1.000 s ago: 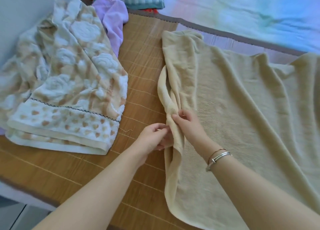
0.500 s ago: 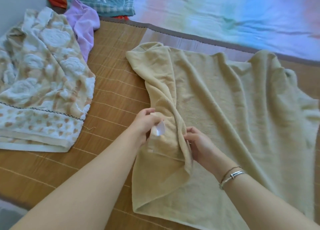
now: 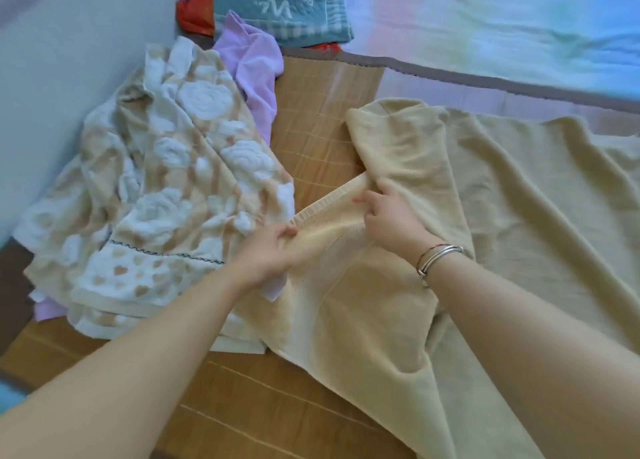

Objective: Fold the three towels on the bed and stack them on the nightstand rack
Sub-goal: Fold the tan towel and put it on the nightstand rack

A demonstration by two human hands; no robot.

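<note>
None of the three towels looks folded yet: left hand and right hand both pinch the hem of the plain beige terry towel spread at right, while the rose-patterned cream towel lies rumpled at left.

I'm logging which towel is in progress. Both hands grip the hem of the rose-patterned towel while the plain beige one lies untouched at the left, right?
Swapped. In the head view, the left hand and right hand grip the hem of the plain beige towel; the rose-patterned towel lies untouched at the left.
</note>
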